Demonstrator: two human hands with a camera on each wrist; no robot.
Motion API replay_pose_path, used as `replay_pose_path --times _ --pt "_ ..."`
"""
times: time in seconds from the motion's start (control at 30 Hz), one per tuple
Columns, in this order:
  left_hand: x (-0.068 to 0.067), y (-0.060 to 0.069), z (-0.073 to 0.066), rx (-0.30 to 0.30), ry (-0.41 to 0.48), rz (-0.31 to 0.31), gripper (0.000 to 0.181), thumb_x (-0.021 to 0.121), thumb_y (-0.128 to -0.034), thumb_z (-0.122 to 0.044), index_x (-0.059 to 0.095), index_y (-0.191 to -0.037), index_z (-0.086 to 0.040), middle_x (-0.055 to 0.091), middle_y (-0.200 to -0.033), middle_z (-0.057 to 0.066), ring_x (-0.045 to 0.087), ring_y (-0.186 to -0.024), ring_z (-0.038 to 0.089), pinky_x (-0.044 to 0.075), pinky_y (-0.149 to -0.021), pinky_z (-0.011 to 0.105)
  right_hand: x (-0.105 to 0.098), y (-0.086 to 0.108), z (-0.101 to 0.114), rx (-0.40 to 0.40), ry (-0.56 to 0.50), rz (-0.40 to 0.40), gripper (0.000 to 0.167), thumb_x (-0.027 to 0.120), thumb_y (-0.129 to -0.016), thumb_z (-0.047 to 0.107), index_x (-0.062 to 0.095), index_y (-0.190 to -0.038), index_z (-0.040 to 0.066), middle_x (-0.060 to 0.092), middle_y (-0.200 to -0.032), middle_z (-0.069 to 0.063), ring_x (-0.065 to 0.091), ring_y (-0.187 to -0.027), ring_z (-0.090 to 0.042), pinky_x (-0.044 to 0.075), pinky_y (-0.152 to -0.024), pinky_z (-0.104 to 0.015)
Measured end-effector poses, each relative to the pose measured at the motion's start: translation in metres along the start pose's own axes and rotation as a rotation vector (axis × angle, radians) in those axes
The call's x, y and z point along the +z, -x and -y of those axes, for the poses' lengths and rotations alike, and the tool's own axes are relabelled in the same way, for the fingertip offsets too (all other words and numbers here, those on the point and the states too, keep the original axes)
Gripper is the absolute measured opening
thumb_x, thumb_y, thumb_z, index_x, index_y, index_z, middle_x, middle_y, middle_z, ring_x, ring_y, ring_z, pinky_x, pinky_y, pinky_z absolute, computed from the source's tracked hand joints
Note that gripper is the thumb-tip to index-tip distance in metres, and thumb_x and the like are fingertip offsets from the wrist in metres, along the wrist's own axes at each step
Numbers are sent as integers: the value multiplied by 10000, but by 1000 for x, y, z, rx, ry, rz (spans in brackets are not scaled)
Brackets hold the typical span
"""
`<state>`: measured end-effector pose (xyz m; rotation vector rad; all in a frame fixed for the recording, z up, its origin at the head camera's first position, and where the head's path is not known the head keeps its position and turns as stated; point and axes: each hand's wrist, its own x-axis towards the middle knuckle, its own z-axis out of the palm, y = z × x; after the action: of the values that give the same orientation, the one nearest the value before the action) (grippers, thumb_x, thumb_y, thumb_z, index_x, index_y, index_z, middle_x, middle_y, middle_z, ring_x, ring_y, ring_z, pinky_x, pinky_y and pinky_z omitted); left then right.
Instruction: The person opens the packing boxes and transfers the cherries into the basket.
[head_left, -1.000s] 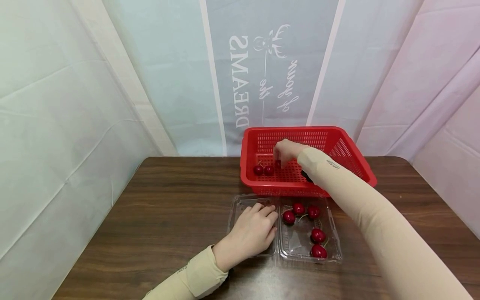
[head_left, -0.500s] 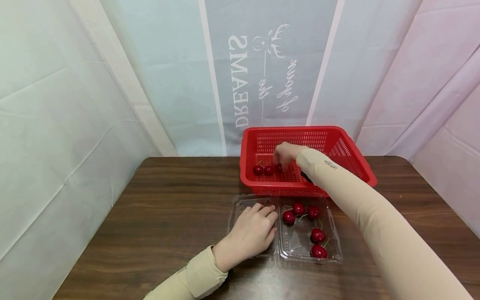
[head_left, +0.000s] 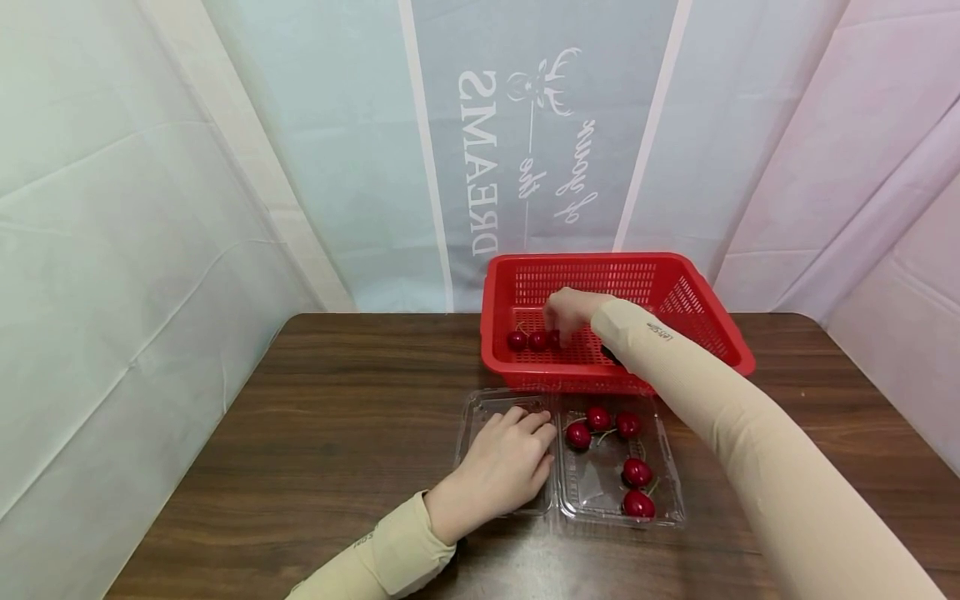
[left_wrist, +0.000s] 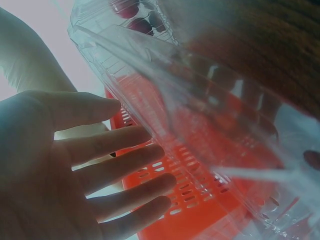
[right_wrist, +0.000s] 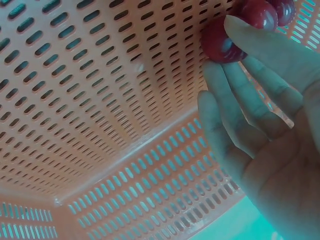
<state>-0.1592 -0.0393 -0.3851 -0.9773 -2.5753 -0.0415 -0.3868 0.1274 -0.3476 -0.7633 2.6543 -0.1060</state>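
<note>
Inside the red plastic basket (head_left: 498, 362), my right hand (head_left: 567, 310) reaches down among the cherries. Its thumb and fingers pinch a dark red cherry (right_wrist: 215, 42), seen close up in the right wrist view. Two more cherries (head_left: 527, 341) lie just left of it on the basket floor. My left hand (head_left: 501, 467) rests on the left half of a clear hinged plastic box (head_left: 564, 500), fingers extended; the left wrist view shows those fingers nearly straight and spread. Several cherries (head_left: 637, 472) with stems sit in the box's right half.
The brown wooden table (head_left: 337, 433) bears the basket at the back and the clear box in front of it. A grey-blue printed cloth (head_left: 525, 150) hangs behind the table, and pale cloth walls (head_left: 135, 250) flank both sides.
My right hand has shifted slightly left and down in the basket, bringing the cherry at its fingertips close to the other two. The left hand and the box stay put.
</note>
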Motion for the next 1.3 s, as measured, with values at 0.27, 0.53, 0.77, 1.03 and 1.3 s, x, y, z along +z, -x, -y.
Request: replay_pose_path --times 0.27,0.53,0.77,1.03,1.3 --pt "-1 0 0 2 6 7 228 644 -844 -304 684 -1016 -160 668 -1157 4 597 -965 181 486 -719 324 -1 0 0 -24 -13 21 334 782 -748 91 679 -1065 73 656 -1055 -100 603 -968 -237 524 -809 -372" --pt "0 0 1 8 8 1 227 642 -850 -297 686 -1024 -158 668 -1157 8 598 -965 183 492 -719 324 -9 3 1 -24 -28 10 287 779 -746 104 697 -1021 95 672 -1008 -76 603 -923 -217 521 -809 -369" --pt "1 1 1 3 11 15 229 641 -850 -295 684 -1027 -156 667 -1157 6 594 -970 180 487 -729 321 -17 11 4 -34 18 -30 170 674 -854 159 700 -1002 79 677 -1024 -91 623 -963 -242 513 -824 -407" --pt "1 0 1 -8 17 10 227 648 -838 -295 682 -1014 -156 668 -1148 0 590 -958 179 479 -724 318 -28 21 6 -40 21 -63 138 646 -883 180 692 -987 102 666 -1027 -87 614 -968 -239 503 -835 -414" --pt "1 0 -1 -7 28 11 230 651 -837 -289 681 -1019 -154 668 -1151 9 589 -963 184 481 -732 323 -33 34 7 -59 29 -91 146 647 -887 209 688 -986 109 670 -989 -61 616 -935 -215 501 -844 -412"
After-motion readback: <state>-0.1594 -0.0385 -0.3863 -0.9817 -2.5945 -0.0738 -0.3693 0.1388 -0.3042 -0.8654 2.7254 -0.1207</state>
